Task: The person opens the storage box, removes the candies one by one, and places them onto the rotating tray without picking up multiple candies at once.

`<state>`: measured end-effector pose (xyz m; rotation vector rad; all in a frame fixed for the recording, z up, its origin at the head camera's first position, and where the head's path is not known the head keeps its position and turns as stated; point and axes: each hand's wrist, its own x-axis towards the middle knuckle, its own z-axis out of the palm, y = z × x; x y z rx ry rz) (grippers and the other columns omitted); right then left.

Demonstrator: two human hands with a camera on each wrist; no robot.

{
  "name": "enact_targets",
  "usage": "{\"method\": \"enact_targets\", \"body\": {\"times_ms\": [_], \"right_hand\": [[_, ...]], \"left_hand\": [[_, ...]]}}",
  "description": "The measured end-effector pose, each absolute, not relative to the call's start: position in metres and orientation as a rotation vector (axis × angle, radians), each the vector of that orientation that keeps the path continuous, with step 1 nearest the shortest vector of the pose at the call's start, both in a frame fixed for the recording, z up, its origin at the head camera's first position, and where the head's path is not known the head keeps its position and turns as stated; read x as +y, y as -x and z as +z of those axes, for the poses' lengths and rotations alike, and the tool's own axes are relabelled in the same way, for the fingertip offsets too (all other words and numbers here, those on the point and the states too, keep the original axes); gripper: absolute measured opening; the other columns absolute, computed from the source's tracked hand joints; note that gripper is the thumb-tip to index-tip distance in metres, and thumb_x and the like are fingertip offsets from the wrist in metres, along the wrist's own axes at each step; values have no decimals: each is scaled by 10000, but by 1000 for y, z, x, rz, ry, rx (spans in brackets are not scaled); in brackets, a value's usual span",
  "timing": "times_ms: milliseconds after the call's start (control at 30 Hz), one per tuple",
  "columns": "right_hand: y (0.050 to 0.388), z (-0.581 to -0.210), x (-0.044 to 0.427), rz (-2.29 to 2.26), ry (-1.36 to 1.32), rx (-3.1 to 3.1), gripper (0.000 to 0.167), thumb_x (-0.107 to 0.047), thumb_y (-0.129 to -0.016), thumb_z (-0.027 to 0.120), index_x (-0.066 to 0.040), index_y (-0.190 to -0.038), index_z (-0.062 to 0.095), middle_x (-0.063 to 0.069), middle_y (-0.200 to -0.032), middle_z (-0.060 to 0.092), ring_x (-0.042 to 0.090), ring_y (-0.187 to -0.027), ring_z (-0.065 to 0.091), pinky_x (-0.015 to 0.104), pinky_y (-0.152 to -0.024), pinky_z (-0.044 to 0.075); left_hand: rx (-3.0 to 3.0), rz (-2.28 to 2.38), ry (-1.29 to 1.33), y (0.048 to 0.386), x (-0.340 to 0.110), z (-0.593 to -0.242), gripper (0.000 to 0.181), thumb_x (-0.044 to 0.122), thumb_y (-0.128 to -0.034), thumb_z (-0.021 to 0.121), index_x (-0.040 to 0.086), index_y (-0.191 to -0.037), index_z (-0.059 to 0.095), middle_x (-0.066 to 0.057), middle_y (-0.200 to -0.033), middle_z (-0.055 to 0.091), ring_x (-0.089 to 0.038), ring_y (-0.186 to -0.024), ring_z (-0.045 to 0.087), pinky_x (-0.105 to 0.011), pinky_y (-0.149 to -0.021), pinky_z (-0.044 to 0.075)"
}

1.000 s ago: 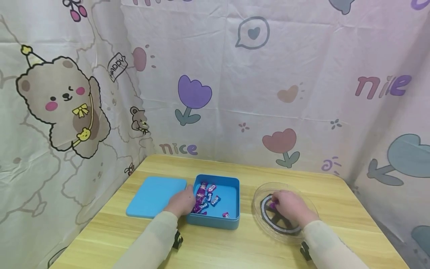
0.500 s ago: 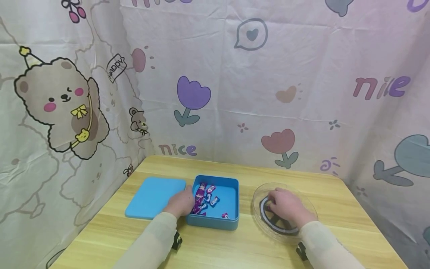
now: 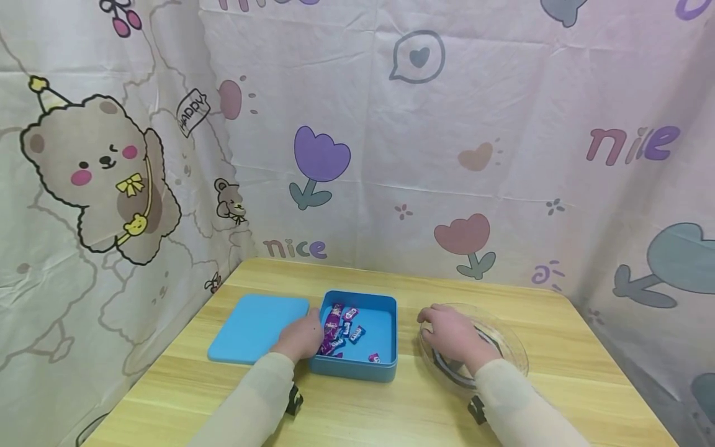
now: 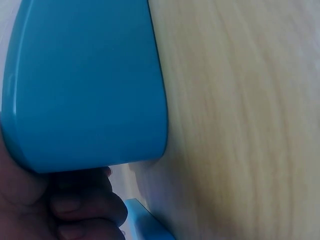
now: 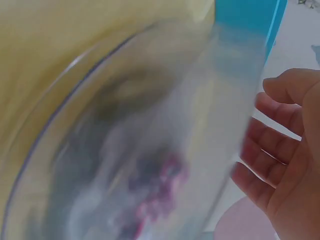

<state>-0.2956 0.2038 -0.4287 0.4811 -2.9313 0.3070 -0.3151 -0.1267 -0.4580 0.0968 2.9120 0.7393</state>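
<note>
"Blue box [image 3: 354, 370], mid-table: was gripped at its left edge by the left hand [image 3: 301, 337]."
"And past the right wall?"
"Showed a strip of tabletop [image 3: 409, 372] before the transparent bowl [image 3: 512, 335]; hovered over its left rim with right hand [image 3: 454, 335], fingers loosely apart!"

Blue box [image 3: 353, 370], square, open-topped, flat on table, left wall gripped by left hand [image 3: 301, 336]. Purple and blue wrapped candies [image 3: 332, 328] inside, mostly heaped along left side. Clear round dish [image 3: 515, 357] right of box, under right hand [image 3: 455, 335]; blurred pink item [image 5: 162, 190] in dish.
</note>
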Motion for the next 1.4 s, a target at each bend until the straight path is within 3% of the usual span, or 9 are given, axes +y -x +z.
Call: {"method": "enact_targets", "body": {"times_ms": [300, 700, 933, 1300, 1400], "right_hand": [[305, -427, 165, 277, -606, -2873, 178, -236, -910, 730, -178, -1079, 733, -28, -981, 651, 205, -969, 610, 410, -839, 548], [313, -429, 121, 304, -669, -2942, 240, -292, -950, 705, -193, -1168, 723, -1, -1088, 663, 199, -1002, 603, 395, -869, 558], [317, -433, 102, 244, -718, -2940, 256, -321, -940, 714, -207, -1168, 720, -9, -1068, 674, 188, -947, 618, 392, -856, 563], [319, -444, 82, 242, -674, -3047, 439, -392, -938, 718, -188, -1322, 661, 21, -1159, 647, 227, -1048, 600, 448, -926, 539], [320, -450, 77, 238, -678, -3056, 404, -406, -926, 726, -194, -1267, 681, 19, -1102, 643, 216, -987, 602, 449, -901, 548]], "left_hand": [[2919, 716, -103, 316, -125, -457, 552, 202, -1075, 389, -50, -1553, 276, -278, -1510, 428, -353, -1186, 554, -627, -997, 439], [2918, 696, -104, 316, -126, -459, 549, 195, -1078, 389, -59, -1552, 277, -283, -1511, 426, -408, -1295, 504, -635, -1029, 407], [2914, 712, -106, 317, -125, -458, 552, 201, -1077, 394, -58, -1550, 278, -282, -1507, 431, -381, -1246, 533, -635, -1016, 419], [2928, 711, -114, 318, -125, -457, 551, 202, -1071, 411, -54, -1544, 290, -280, -1473, 468, -351, -1162, 570, -608, -981, 457], [2926, 706, -107, 318, -125, -459, 554, 201, -1072, 407, -54, -1548, 282, -282, -1477, 463, -337, -1142, 571, -603, -982, 458]]}}
